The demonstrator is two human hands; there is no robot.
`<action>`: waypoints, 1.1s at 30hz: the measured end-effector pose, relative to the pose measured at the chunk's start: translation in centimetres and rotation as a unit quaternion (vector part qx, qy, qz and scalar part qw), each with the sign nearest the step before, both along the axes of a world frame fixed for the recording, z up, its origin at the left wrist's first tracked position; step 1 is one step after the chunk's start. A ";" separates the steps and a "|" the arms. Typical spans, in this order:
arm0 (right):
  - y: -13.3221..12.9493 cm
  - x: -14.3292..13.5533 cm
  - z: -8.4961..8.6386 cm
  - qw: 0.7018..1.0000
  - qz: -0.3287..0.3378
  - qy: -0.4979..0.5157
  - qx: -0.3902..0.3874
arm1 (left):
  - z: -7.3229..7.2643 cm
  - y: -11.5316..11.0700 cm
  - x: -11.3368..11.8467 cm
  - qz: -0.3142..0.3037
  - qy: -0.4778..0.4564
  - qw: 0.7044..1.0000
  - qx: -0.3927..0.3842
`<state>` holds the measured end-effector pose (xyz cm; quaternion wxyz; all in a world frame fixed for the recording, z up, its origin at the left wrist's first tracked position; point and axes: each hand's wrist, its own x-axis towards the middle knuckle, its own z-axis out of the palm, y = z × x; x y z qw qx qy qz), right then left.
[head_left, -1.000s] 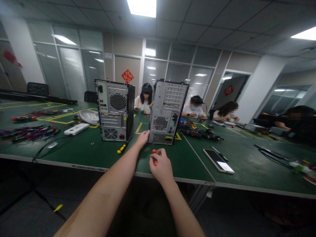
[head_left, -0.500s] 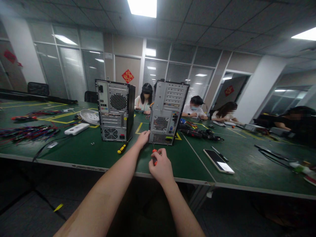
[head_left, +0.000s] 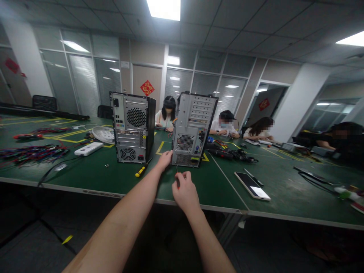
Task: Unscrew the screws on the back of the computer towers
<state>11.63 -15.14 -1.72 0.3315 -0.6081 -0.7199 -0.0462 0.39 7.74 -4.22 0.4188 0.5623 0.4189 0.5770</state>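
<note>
Two computer cases stand upright, rear panels towards me. My right hand (head_left: 185, 189) is closed around a red and black screwdriver (head_left: 177, 175), most of its handle hidden by the fingers. Its thin shaft points up at the lower left edge of the right computer case (head_left: 186, 129). My left hand (head_left: 165, 160) rests against the lower left side of that same case; its fingertips are partly hidden there, so their grip is unclear. The left computer case (head_left: 129, 129) stands apart from both hands. In front of it lies a yellow and black screwdriver (head_left: 140, 171).
On the green table lie a white power bank-like box (head_left: 88, 149), a white basket (head_left: 102, 134), bundled wires (head_left: 34, 151), a phone (head_left: 251, 185), a pen (head_left: 253, 176) and black cables (head_left: 233, 154). Several people sit along the far side. The table's front edge (head_left: 127, 196) runs below my forearms.
My right hand has turned a little around the screwdriver, and less of the red handle shows. The left hand and both cases stay in place.
</note>
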 end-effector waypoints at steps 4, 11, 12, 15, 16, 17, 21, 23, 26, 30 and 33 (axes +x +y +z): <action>0.0 -0.1 0.0 1.000 -0.023 -0.015 -0.005 | -0.1 0.1 0.0 -0.003 -0.004 1.000 0.002; 0.1 -0.1 0.1 0.999 -0.037 -0.016 -0.016 | -0.2 0.2 0.0 -0.006 -0.001 1.000 0.003; 0.0 -0.2 0.1 0.999 -0.040 -0.018 -0.021 | -0.2 0.2 0.0 -0.006 -0.001 1.000 0.004; 0.0 -0.2 0.2 0.998 -0.051 -0.027 -0.032 | -0.1 0.2 0.0 -0.007 -0.003 1.000 0.004; 0.0 -0.2 0.3 0.998 -0.052 -0.029 -0.034 | -0.1 0.2 0.0 -0.007 -0.003 1.000 0.003; -0.1 -0.2 0.3 0.998 -0.051 -0.031 -0.034 | -0.1 0.2 0.0 -0.007 -0.004 1.000 0.003; -0.2 -0.2 0.4 0.997 -0.047 -0.039 -0.036 | -0.1 0.2 -0.1 -0.007 -0.003 1.000 0.001; -0.2 -0.2 0.5 0.997 -0.047 -0.043 -0.039 | -0.1 0.2 -0.1 -0.005 -0.002 1.000 -0.001; -0.3 -0.3 0.5 0.997 -0.045 -0.043 -0.040 | -0.1 0.3 -0.1 -0.001 -0.001 1.000 -0.005; -0.3 -0.3 0.5 0.997 -0.046 -0.040 -0.044 | -0.1 0.3 -0.1 0.000 -0.003 1.000 -0.004; -0.3 -0.2 0.5 0.998 -0.042 -0.031 -0.044 | -0.1 0.2 -0.1 0.000 -0.002 1.000 -0.004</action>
